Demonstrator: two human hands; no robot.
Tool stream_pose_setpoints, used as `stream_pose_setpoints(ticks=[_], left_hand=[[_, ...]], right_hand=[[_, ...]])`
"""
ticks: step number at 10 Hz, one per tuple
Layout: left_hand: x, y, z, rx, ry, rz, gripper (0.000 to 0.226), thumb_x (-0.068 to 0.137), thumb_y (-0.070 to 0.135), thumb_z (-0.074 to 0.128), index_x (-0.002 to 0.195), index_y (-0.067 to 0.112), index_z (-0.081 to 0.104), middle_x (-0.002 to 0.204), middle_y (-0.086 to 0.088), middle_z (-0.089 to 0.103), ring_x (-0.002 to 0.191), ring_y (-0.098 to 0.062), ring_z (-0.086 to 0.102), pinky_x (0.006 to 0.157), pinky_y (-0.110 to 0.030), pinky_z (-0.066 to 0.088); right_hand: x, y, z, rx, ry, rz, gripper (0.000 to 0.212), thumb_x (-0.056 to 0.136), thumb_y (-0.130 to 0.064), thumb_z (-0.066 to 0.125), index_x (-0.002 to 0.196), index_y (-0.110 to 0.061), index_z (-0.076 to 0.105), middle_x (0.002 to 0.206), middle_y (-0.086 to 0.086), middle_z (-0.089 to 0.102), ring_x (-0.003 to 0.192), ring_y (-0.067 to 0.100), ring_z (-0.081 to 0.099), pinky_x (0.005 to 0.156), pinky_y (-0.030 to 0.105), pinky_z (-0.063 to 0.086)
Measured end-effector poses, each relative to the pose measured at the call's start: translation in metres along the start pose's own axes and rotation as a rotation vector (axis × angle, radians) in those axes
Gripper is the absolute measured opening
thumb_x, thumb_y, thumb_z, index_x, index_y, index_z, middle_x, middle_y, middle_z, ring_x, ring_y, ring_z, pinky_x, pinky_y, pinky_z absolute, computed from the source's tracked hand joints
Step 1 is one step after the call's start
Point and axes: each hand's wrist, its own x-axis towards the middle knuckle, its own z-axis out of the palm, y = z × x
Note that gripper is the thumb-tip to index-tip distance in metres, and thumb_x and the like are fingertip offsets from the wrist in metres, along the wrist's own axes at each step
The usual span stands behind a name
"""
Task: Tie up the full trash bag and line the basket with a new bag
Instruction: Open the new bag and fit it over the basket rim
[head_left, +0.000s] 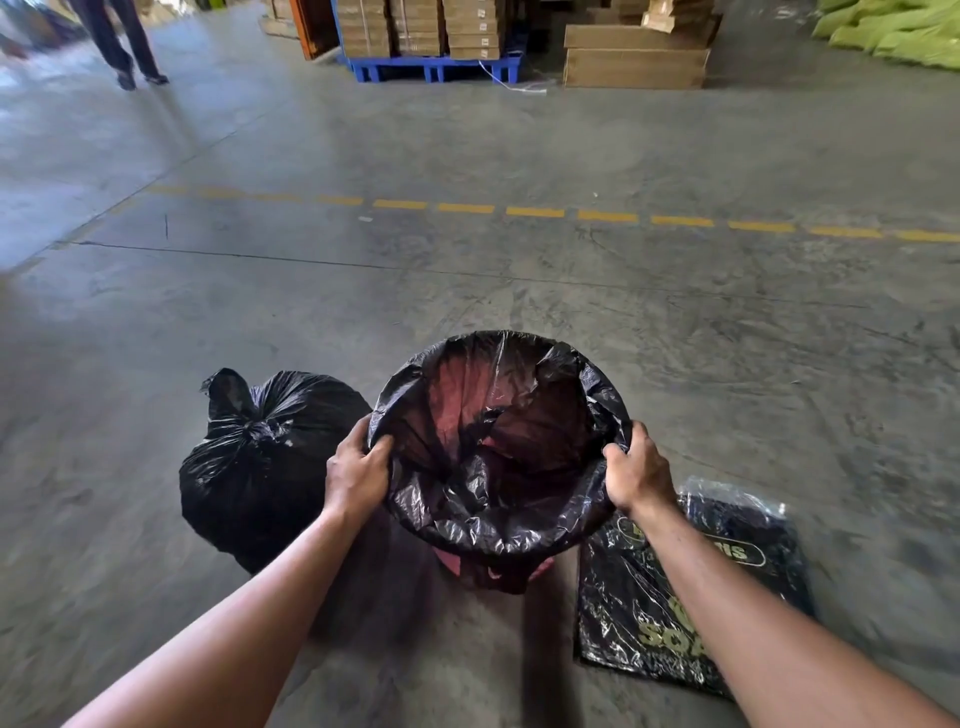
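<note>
A red basket stands on the concrete floor in front of me. A new black bag lines it, its edge folded over the rim all round. My left hand grips the bag and rim on the left side. My right hand grips them on the right side. The full black trash bag, knotted at the top, sits on the floor just left of the basket.
A flat packet of black bags with gold print lies on the floor to the right of the basket. A dashed yellow line crosses the floor ahead. Cardboard boxes on a blue pallet stand far back. A person's legs show at far left.
</note>
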Motion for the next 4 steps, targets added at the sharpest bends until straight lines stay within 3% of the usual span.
stream_pose_setpoints(ticks=[2,3,4], left_hand=[[0.007,0.004,-0.008,0.203,-0.07,0.014,0.026,0.093,0.037,0.056,0.116,0.029,0.065,0.114,-0.006,0.074,0.111,-0.031,0.065,0.089,-0.037,0.048],[0.008,0.012,-0.018,0.398,-0.167,0.022,0.052,0.092,0.065,0.046,0.127,0.028,0.055,0.128,-0.013,0.068,0.121,-0.035,0.061,0.1,-0.043,0.048],[0.004,0.018,-0.042,0.323,-0.169,0.105,0.08,0.084,0.085,0.034,0.142,0.033,0.05,0.139,-0.004,0.063,0.13,-0.026,0.058,0.11,-0.045,0.043]], right_hand=[[-0.001,-0.007,-0.007,0.004,-0.063,0.042,0.033,0.092,-0.026,0.048,0.122,-0.013,0.048,0.113,0.023,0.066,0.091,0.037,0.059,0.076,0.038,0.044],[0.003,-0.007,-0.027,0.0,-0.292,0.027,0.078,0.085,-0.054,0.062,0.144,-0.01,0.034,0.145,0.019,0.051,0.13,0.036,0.051,0.104,0.04,0.041],[-0.004,-0.008,-0.077,-0.041,-0.375,-0.072,0.094,0.085,-0.068,0.056,0.157,-0.019,0.021,0.163,0.011,0.028,0.147,0.031,0.033,0.115,0.043,0.028]])
